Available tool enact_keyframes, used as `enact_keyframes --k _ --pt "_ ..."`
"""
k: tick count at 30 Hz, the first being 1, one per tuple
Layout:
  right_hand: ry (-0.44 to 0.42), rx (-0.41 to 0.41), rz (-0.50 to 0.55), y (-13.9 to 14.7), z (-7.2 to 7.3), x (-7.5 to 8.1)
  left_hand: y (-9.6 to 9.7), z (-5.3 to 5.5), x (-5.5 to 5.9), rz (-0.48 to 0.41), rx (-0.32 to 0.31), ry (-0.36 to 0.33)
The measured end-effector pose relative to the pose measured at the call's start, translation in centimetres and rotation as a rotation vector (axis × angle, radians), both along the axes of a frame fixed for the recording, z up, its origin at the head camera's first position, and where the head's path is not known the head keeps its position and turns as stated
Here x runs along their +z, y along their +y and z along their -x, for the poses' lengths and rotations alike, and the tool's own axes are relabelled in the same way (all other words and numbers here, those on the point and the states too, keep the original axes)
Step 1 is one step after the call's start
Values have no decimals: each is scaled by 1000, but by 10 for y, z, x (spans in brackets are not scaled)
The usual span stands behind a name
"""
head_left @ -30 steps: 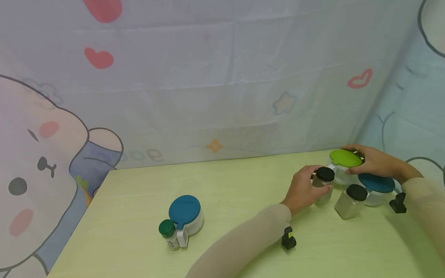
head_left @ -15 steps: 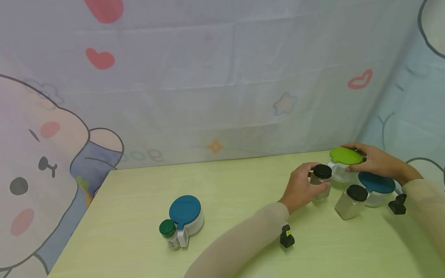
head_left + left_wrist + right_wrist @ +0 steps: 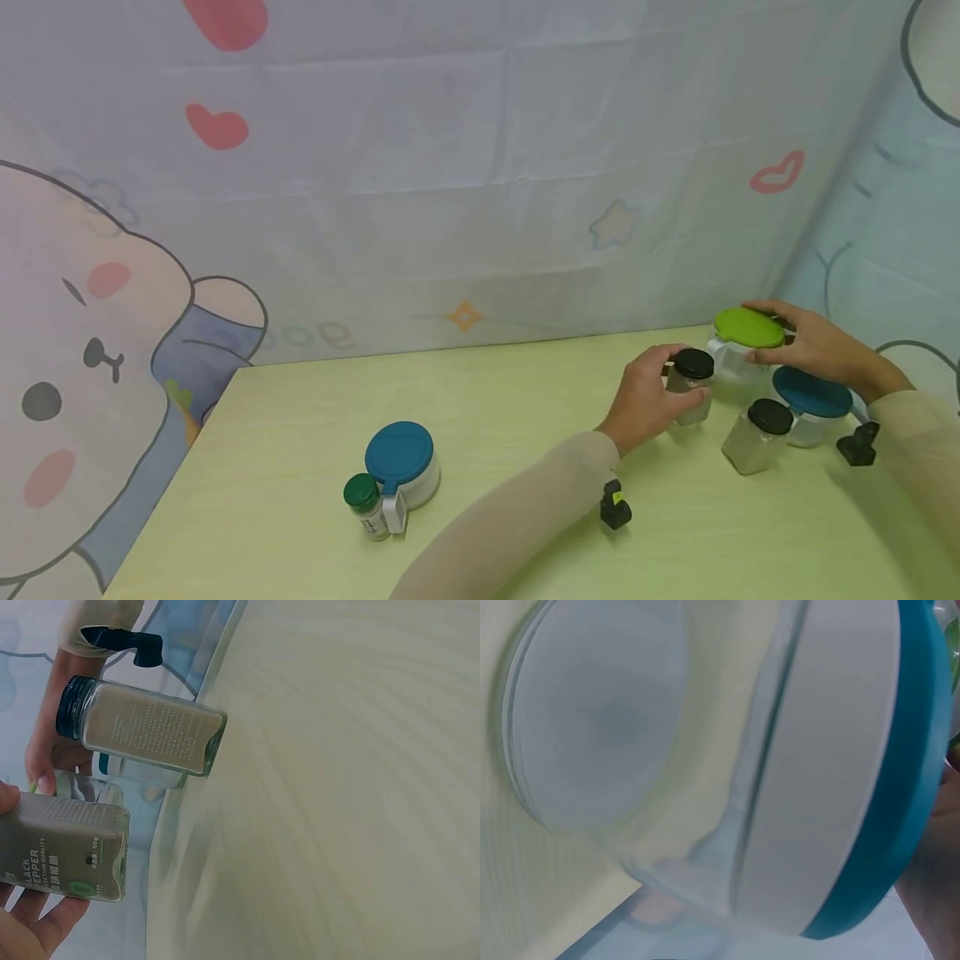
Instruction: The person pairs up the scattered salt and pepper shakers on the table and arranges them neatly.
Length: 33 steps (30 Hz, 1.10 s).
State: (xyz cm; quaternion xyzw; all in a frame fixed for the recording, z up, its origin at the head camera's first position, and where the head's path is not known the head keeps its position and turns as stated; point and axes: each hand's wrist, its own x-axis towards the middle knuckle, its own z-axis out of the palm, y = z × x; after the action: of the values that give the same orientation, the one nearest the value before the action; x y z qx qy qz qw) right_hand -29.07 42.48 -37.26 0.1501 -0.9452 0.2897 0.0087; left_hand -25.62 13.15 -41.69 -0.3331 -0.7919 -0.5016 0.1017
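Observation:
In the head view my left hand (image 3: pixel 641 398) grips a pepper jar (image 3: pixel 692 364) with a black lid, fingers behind it and thumb in front. Its label, partly reading "pepper", shows in the left wrist view. My right hand (image 3: pixel 825 348) holds a clear seasoning pot (image 3: pixel 748 328) by its bright green lid area, at the back right. Just in front stands a second black-lidded jar (image 3: pixel 756 440), with pale contents. Beside it, under my right wrist, is a blue-lidded pot (image 3: pixel 812 393), whose white collar (image 3: pixel 825 765) fills much of the right wrist view.
Toward the left of the table (image 3: pixel 255 467) stand another blue-lidded pot (image 3: pixel 401 454) and a small green-capped bottle (image 3: pixel 365 497), close together. A printed cloth (image 3: pixel 420 183) hangs behind the table's back edge, and cloth also hangs at the right side.
My left hand has shifted slightly back and left with the pepper jar. My right hand and the green-lidded pot have moved slightly back. The other containers stay put.

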Motion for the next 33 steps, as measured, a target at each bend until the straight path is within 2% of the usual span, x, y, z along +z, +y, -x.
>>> enact_keyframes --k 14,19,33 --pt "1 -87 81 -7 -12 8 -5 -1 7 -1 8 -25" --pt "28 -119 96 -9 -16 11 -6 -1 8 0 1 -31" --pt "126 -166 115 -29 -33 27 -14 -4 19 -13 -21 1"
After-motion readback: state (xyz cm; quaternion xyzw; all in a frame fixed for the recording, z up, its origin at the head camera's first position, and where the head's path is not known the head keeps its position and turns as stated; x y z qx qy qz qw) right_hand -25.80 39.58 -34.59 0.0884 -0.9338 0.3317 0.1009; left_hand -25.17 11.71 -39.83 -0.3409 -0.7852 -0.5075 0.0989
